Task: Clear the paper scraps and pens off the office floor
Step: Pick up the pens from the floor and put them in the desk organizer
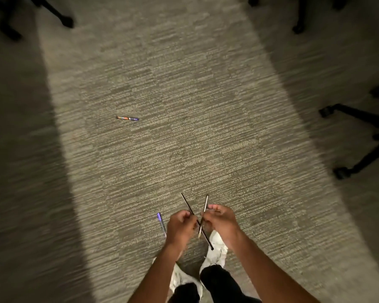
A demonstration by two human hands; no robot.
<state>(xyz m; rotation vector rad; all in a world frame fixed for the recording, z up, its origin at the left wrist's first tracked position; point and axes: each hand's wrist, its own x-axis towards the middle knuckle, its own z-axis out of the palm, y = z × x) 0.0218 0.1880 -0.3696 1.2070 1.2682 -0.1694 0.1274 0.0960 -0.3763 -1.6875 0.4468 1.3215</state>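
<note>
My left hand (pixel 179 226) is closed around a thin black pen (pixel 187 204) whose far end points up and left and whose near end reaches down past my right wrist. My right hand (pixel 220 219) grips a pale pen (pixel 205 204) that crosses the black one in an X. A purple-capped pen (pixel 161 223) lies on the carpet just left of my left hand. Farther off, at centre left, an orange and purple pen (pixel 127 118) lies on the lit strip of carpet. No paper scraps show.
Grey striped carpet (pixel 184 106) is lit down the middle and dark at both sides. Black office chair bases with castors stand at the top left (pixel 59 16), top right (pixel 300 22) and right (pixel 359 138). My white shoes (pixel 217 250) are below the hands.
</note>
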